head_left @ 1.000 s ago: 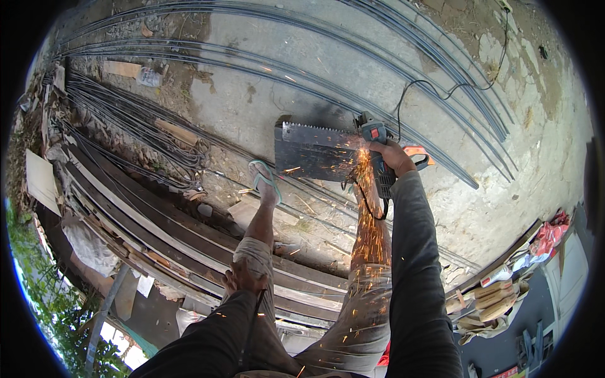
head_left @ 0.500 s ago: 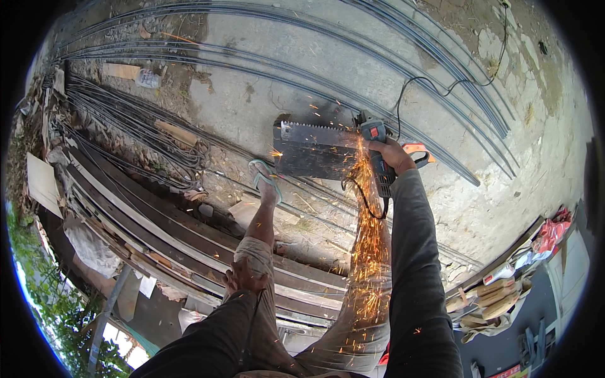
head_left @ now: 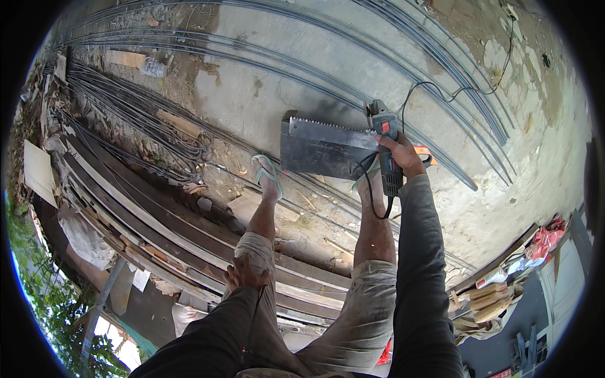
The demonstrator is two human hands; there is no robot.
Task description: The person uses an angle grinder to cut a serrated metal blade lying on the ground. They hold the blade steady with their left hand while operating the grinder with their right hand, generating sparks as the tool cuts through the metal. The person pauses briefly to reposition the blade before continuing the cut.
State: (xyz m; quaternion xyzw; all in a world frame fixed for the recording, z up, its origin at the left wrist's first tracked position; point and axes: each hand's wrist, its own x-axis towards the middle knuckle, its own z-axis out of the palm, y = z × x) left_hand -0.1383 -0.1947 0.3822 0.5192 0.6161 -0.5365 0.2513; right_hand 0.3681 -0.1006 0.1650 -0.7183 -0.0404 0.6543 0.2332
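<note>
My right hand (head_left: 402, 154) is wrapped around the body of a grey angle grinder (head_left: 389, 157), whose head points away from me. Beside and partly under the grinder lies a handsaw (head_left: 331, 131); its toothed blade reaches left and its orange handle shows right of my hand. The blade rests on a dark flat board (head_left: 309, 157) on the ground. Whether the grinder's disc touches the saw is hidden. My left hand (head_left: 246, 274) lies on my left knee with fingers spread, holding nothing. My sandalled feet stand at the board's near side.
Long steel bars (head_left: 283, 72) cross the concrete beyond the board, with more bars (head_left: 132, 104) bundled at left. Stacked planks (head_left: 157, 217) lie near my legs. The black power cord (head_left: 435, 88) runs to the far right. Gloves (head_left: 491, 302) and rags sit at lower right.
The stream of orange sparks down my right leg has stopped. The grinder has moved slightly right along the saw. My left hand stays on the knee.
</note>
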